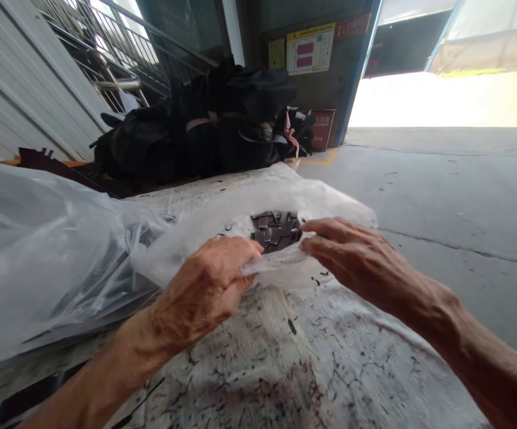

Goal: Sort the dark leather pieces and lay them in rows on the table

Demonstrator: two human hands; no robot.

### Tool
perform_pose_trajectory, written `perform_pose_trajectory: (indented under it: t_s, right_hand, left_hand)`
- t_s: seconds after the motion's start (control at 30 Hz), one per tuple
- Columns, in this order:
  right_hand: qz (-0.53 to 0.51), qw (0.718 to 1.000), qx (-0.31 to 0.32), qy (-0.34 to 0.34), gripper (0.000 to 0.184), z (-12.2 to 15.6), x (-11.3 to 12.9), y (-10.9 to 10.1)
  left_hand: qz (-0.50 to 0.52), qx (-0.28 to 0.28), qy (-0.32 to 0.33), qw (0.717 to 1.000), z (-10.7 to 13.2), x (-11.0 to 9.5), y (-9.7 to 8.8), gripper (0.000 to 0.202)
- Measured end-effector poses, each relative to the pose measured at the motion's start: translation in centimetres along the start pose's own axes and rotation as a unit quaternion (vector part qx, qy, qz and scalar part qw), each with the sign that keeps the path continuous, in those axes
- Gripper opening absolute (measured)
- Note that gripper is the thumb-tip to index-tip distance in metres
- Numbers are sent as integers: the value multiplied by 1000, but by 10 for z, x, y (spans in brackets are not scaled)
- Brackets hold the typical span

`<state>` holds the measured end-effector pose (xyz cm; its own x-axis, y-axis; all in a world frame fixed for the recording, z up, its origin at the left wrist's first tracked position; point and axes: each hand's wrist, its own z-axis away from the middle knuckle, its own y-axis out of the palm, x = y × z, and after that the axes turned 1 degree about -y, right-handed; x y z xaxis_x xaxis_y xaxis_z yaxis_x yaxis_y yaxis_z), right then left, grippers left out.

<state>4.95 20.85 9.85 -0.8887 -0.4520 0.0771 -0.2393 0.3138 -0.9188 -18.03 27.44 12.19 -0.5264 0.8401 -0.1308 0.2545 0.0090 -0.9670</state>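
A whitish translucent plastic bag [330,205] lies on the worn, stained work surface [267,351]. Through its mouth shows a heap of small dark flat pieces [276,231]. My left hand [216,271] is closed on the near edge of the bag's mouth, thumb below and fingers above. At the right side of the opening is my right hand [341,241], its fingers stretched toward the dark pieces and touching the bag's edge. Whether its fingertips pinch the plastic is hard to make out.
To the left sits a large clear plastic bag [39,250]. Bundled black material [204,125] is piled behind the surface. Dark scraps [292,326] are scattered about. Grey concrete floor [455,196] stretches to the right, with a bright doorway beyond.
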Motion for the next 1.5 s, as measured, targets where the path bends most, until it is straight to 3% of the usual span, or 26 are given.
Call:
perform_pose_trajectory:
  t_s: [0.07, 0.2, 0.3, 0.5, 0.67, 0.87, 1.03, 1.13, 1.23, 1.37, 1.5]
  right_hand:
    - [-22, 1000, -4, -11, 27, -3, 2, -7]
    - [-120, 989, 84, -19, 24, 6, 7, 5]
    - [-142, 986, 90, 0, 24, 16, 11, 16]
    - [-159, 978, 126, 48, 20, 22, 11, 25]
    - [-122, 980, 139, 77, 18, 19, 8, 39]
    - [-87, 986, 132, 57, 19, -13, -19, 54]
    - [-58, 990, 81, 103, 22, -55, -50, 72]
    - [-57, 989, 65, 123, 19, -64, -55, 73]
    - [-77, 987, 55, 128, 20, -49, -45, 60]
    - [-109, 979, 17, 169, 28, -11, -26, 36]
    - [-253, 933, -41, 254, 30, 17, -4, 26]
  left_hand:
    - [8, -14, 24, 1000, 5, 0, -6, 13]
    - [-51, 101, 101, 988, 20, -4, 7, 18]
    - [-83, 99, 120, 984, 30, -6, 19, 25]
    - [-102, 109, 109, 983, 35, -9, 23, 25]
    - [-110, 108, 41, 987, 33, -3, 33, 38]
    - [-171, 70, 1, 983, 6, 20, 49, 28]
    - [-209, 17, -64, 976, -41, 47, 60, 21]
    - [-212, 0, -80, 974, -53, 54, 61, 18]
    - [-195, 4, -53, 979, -38, 47, 59, 18]
    - [-164, -12, -25, 986, -1, 29, 56, 40]
    - [-146, -44, -15, 988, 29, 16, 45, 44]
